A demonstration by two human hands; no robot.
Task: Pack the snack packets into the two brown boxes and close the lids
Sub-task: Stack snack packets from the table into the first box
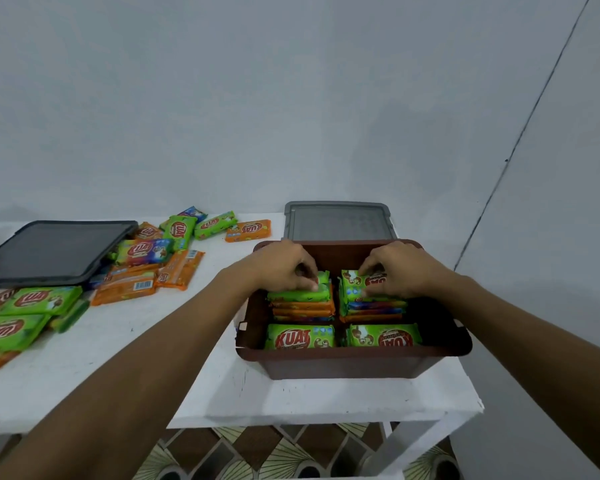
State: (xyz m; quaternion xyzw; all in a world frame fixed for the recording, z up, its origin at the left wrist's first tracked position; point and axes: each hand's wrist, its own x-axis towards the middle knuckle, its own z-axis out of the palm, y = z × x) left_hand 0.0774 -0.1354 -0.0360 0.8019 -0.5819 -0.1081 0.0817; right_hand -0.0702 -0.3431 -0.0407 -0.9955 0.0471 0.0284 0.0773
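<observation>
white table [84, 375] took up most of what i saw, set against a pale wall. on its right part stood the brown box [354, 365], open at the top. just behind the box a grey lid [336, 221] lay flat. well off to the left a dark lid [49, 251] sat tilted, its near edge resting over some of the loose packets [146, 271], green, orange and a few blue, scattered around it on the table.

inside the box the packets sat in four groups. two tall stacks [302, 311] stood side by side in the far half, and two green front packets [300, 337] stood on edge against the near wall.

both my arms reached in from below. my left hand [284, 268] was over the far-left stack, fingers curled, pinching the left top packet [303, 295], a green one lying flat on the orange ones. my right hand [399, 268] was over the far-right stack, fingers and thumb pinching the right top packet [352, 289], also green, its printed face turned up. the two hands were near each other but apart.
</observation>
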